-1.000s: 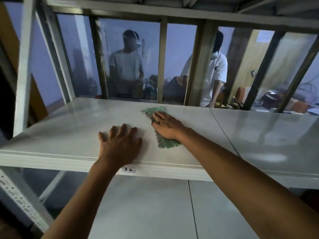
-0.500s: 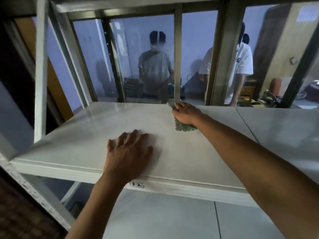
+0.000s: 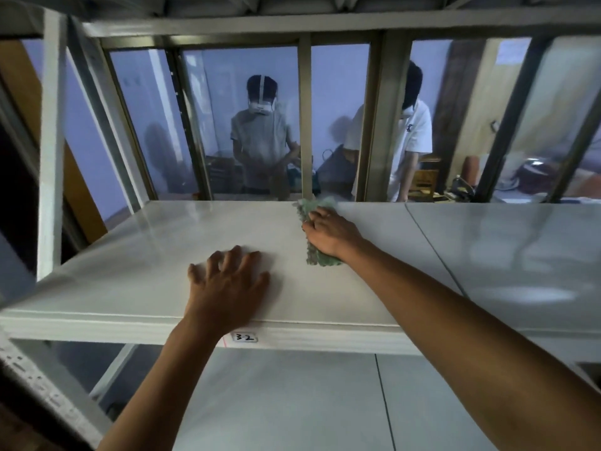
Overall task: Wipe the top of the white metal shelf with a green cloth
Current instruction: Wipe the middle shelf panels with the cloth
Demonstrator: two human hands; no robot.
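On the white shelf (image 3: pixel 136 275), my right hand (image 3: pixel 330 234) presses flat on the green cloth (image 3: pixel 320 258), with my fingers spread over it and bent a little to hold it down. A second ago this hand was nearer to me, in the middle of the shelf. Now it has pushed the cloth far back, almost to the back edge. So I think I am in the middle of a long push away from me, and the strip under my arm has had its wipe.

My left hand (image 3: pixel 227 284) holds nothing. It lies open and flat on the shelf, close to the front edge, and it has stayed in the same spot to keep me steady.

The cloth is bumpy and soft. It is folded into a long strip. One end sticks out past my fingers at the back and looks blurry, and the other end pokes out under my wrist. It touches the shelf all the way.

The shelf top is smooth and shiny, and I can see light on it. A thin line (image 3: pixel 432 249) splits it from the next panel on my right. I have not reached that part yet, I think. A small label (image 3: pixel 244 337) on the front edge says 3-2
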